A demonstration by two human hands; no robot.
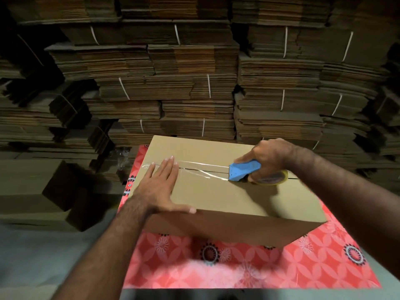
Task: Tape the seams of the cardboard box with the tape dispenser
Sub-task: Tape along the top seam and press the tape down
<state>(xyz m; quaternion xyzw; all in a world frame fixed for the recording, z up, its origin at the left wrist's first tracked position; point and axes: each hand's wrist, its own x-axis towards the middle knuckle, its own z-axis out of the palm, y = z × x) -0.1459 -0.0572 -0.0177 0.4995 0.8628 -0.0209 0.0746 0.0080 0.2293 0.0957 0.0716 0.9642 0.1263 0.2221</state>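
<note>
A closed brown cardboard box (216, 198) sits on a table covered with a red flowered cloth (238, 267). A strip of clear tape (199, 168) runs along the left part of the box's top centre seam. My left hand (160, 185) lies flat on the box top with straight fingers over the taped end, thumb along the near edge. My right hand (270, 156) grips a blue tape dispenser (240, 171) with a yellowish tape roll, pressed on the seam right of the middle. The seam to the right of the dispenser shows as a bare dark slit.
Tall stacks of flattened, strapped cardboard (194, 72) fill the whole background just behind the table. At the left, on the floor, stand other cardboard boxes (54, 191). Grey floor (43, 256) shows around the table's left side.
</note>
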